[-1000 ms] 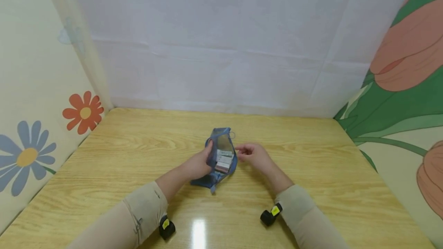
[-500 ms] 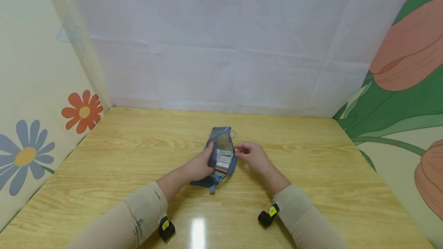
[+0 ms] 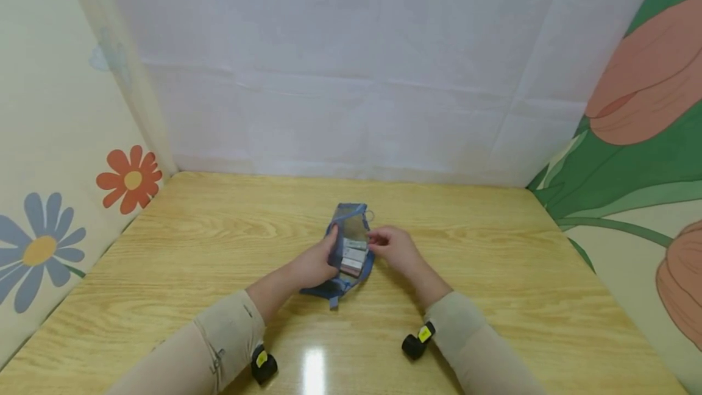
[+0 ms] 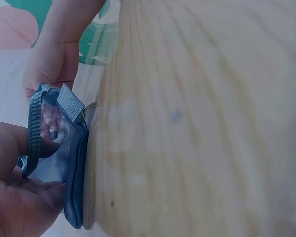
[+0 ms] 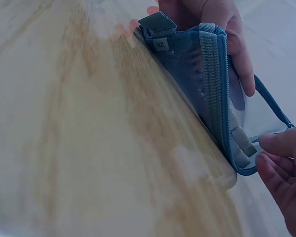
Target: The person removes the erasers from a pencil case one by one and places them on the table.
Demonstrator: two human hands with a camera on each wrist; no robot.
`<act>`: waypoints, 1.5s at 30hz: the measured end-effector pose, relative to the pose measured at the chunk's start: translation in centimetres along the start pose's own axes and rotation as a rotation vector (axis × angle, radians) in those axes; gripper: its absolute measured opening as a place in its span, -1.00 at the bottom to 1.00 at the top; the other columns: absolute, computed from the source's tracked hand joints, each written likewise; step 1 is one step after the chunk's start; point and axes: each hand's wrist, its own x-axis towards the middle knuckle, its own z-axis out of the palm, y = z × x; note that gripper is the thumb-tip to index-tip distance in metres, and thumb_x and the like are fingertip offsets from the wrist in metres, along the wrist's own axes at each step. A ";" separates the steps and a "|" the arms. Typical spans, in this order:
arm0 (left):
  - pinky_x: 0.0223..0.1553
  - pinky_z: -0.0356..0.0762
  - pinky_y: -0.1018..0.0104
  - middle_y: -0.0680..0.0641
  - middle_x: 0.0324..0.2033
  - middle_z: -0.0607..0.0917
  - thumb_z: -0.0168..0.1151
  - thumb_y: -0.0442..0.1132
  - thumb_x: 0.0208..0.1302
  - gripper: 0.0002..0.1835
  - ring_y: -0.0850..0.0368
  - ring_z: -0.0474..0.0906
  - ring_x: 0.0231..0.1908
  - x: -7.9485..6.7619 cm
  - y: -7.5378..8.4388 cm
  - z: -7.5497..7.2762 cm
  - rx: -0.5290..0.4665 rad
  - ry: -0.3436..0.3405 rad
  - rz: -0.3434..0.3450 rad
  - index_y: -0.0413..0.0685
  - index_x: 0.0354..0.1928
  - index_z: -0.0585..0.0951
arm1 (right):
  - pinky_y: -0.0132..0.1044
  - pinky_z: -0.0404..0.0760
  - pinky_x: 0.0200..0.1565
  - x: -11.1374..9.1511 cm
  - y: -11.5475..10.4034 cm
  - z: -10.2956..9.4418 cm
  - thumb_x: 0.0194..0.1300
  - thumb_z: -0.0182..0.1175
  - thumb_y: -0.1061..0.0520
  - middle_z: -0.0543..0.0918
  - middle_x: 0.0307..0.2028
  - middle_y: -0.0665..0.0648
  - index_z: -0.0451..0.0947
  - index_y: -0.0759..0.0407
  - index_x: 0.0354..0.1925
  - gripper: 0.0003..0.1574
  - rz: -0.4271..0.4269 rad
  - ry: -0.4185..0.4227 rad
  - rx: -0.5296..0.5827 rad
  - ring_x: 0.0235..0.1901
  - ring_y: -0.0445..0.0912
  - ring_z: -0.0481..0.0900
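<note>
A blue mesh zipper pouch (image 3: 334, 249) lies on the table with its mouth spread toward me. Inside it, several small pale rectangular blocks (image 3: 354, 255) sit in a row; their kind is too small to tell. My left hand (image 3: 315, 265) grips the pouch's left side, its thumb over the rim; in the left wrist view its fingers bend round the fabric. My right hand (image 3: 397, 250) is at the opposite rim. In the right wrist view, its thumb and index finger (image 5: 272, 170) pinch the zipper edge near the slider (image 5: 290, 125).
The wood-grain table (image 3: 219, 218) extends around the pouch on every side. A white sheet (image 3: 362, 78) hangs behind it, and flower-painted panels stand left and right. Each sleeve carries a black wrist camera (image 3: 264, 364).
My right hand has shifted slightly left, its fingertips now on the pouch's right rim. The left hand keeps its grip, and the pouch has barely moved.
</note>
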 end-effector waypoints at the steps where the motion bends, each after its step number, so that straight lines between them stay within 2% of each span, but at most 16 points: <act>1: 0.23 0.15 0.06 -0.28 0.35 0.06 0.15 -0.52 -0.06 0.03 -0.08 0.06 0.30 0.0 0.0 0.0 -0.006 0.003 0.001 -0.18 0.41 -0.23 | -0.32 0.57 -0.24 0.0 0.0 0.0 0.03 0.26 0.35 0.66 -0.36 0.19 0.61 0.36 -0.18 -0.70 -0.007 0.002 -0.007 -0.34 -0.04 0.60; 6: 0.28 0.04 0.05 -0.25 0.35 0.06 0.15 -0.54 -0.05 0.03 -0.07 -0.01 0.33 0.1 -0.2 0.1 -0.033 -0.001 -0.002 -0.17 0.41 -0.23 | -0.34 0.57 -0.28 0.0 0.2 0.1 0.02 0.28 0.33 0.66 -0.39 0.16 0.61 0.37 -0.19 -0.70 -0.011 0.002 -0.019 -0.36 -0.06 0.60; 17: 0.29 -0.01 0.04 -0.20 0.38 0.02 0.15 -0.49 0.02 0.00 -0.04 -0.05 0.35 0.3 -0.2 -0.1 -0.037 -0.035 -0.039 -0.09 0.43 -0.22 | -0.35 0.56 -0.28 0.2 0.4 0.1 0.01 0.30 0.29 0.66 -0.38 0.15 0.61 0.34 -0.17 -0.67 0.018 -0.024 -0.035 -0.36 -0.09 0.59; 21: 0.30 -0.04 0.03 -0.22 0.38 0.01 0.14 -0.50 0.03 -0.01 -0.07 -0.08 0.35 0.3 -0.2 -0.1 -0.034 -0.038 -0.030 -0.11 0.42 -0.21 | -0.37 0.56 -0.29 0.2 0.6 0.2 0.01 0.31 0.29 0.66 -0.39 0.15 0.61 0.36 -0.19 -0.68 0.006 -0.027 -0.047 -0.38 -0.09 0.60; 28: 0.29 -0.02 0.03 -0.24 0.37 0.03 0.14 -0.49 0.03 -0.02 -0.10 -0.05 0.34 0.1 -0.2 -0.1 -0.016 -0.029 -0.015 -0.14 0.42 -0.19 | -0.37 0.54 -0.29 0.4 1.0 0.3 0.01 0.32 0.24 0.65 -0.41 0.11 0.64 0.32 -0.21 -0.70 -0.033 -0.026 -0.108 -0.39 -0.12 0.57; 36: 0.28 0.03 0.02 -0.23 0.36 0.07 0.16 -0.46 0.04 -0.03 -0.10 0.01 0.33 0.1 0.0 -0.1 0.004 -0.038 -0.036 -0.09 0.43 -0.18 | -0.31 0.54 -0.24 0.4 1.0 0.6 0.01 0.32 0.22 0.64 -0.40 0.08 0.67 0.23 -0.27 -0.77 -0.037 0.002 -0.166 -0.36 -0.12 0.55; 45: 0.26 0.08 0.03 -0.27 0.35 0.07 0.16 -0.47 0.00 0.00 -0.10 0.06 0.31 0.2 -0.1 0.0 0.018 -0.015 -0.022 -0.14 0.42 -0.20 | -0.30 0.54 -0.23 0.4 1.0 0.6 0.01 0.33 0.21 0.67 -0.39 0.04 0.67 0.18 -0.27 -0.78 0.038 0.022 -0.139 -0.36 -0.15 0.57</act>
